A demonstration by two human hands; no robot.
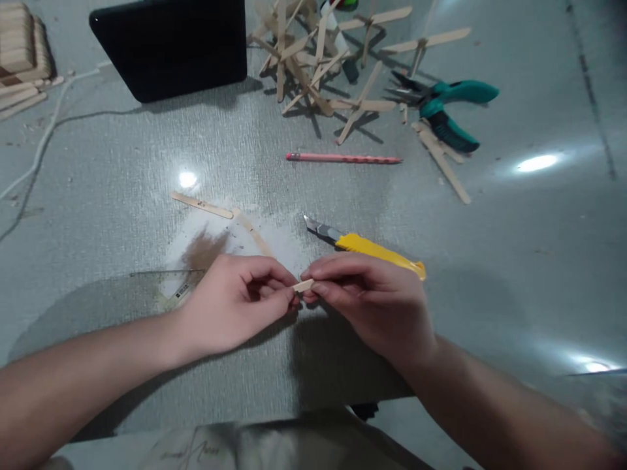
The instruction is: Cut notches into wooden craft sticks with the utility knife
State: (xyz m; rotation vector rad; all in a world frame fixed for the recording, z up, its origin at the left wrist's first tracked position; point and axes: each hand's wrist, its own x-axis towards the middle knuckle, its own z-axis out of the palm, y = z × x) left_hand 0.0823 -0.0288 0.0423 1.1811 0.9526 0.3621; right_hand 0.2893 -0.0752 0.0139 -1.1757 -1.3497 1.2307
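Note:
Between the fingertips of both my hands is a short piece of craft stick (304, 285), its middle showing in the gap. My left hand (245, 297) pinches one end, and my right hand (372, 297) pinches the other. Just beyond my right hand lies a yellow utility knife (375, 249), its blade out and pointing left. A craft stick (203, 205) with small dark marks and a second stick (252, 230) lie end to end past my left hand. A clear ruler (169, 273) is partly covered by my left hand.
At the back stand crossed craft-stick pieces (318, 62) in a heap, near a black tablet (171, 49). Teal-handled pliers (435, 108) lie right, over loose sticks (445, 163). A pink pencil (343, 158) lies mid-table. Stacked craft sticks (22, 42) and a white cable (44, 137) are left.

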